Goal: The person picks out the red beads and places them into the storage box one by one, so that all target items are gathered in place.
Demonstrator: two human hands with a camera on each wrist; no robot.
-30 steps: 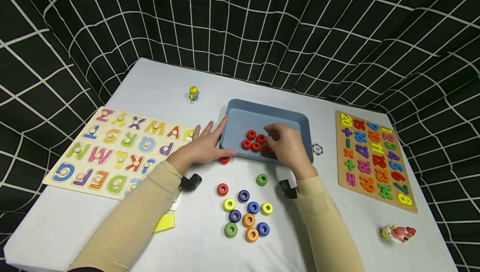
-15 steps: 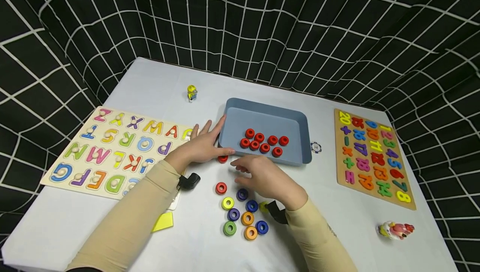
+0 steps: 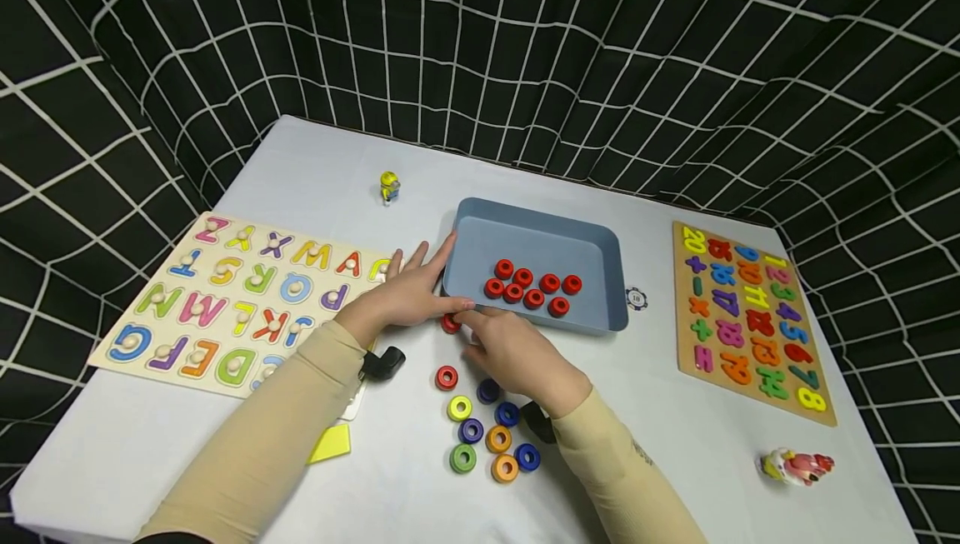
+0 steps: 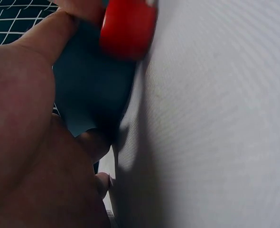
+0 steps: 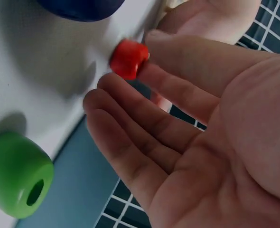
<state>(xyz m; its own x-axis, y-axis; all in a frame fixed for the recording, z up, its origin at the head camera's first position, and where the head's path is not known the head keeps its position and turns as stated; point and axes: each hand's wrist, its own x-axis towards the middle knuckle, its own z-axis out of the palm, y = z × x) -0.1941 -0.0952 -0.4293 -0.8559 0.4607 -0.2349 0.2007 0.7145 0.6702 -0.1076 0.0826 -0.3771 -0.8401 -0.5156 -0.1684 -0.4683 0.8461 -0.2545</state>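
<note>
A shallow blue-grey tray [image 3: 540,237] holds several red beads [image 3: 533,299] near its front side. My left hand [image 3: 405,292], fingers spread, rests against the tray's left side, its thumb along the front left corner. Just below that thumb is another red bead [image 3: 451,324], pinched at the thumb and index fingertips of my right hand [image 3: 517,352]. In the right wrist view, this red bead [image 5: 126,59] sits at those fingertips, the other fingers lying below it. A green bead [image 5: 21,175] shows there too; the right hand hides it from the head camera.
Loose beads, among them a red bead [image 3: 446,377] and an orange bead [image 3: 505,468], lie in front of the tray. A letter puzzle board [image 3: 247,302] is at left, a number board [image 3: 750,319] at right. A yellow figurine [image 3: 389,187] stands behind.
My right hand has left the tray's inside, uncovering the red beads there, and moved left to the red bead by my left thumb. The left hand has stayed in place.
</note>
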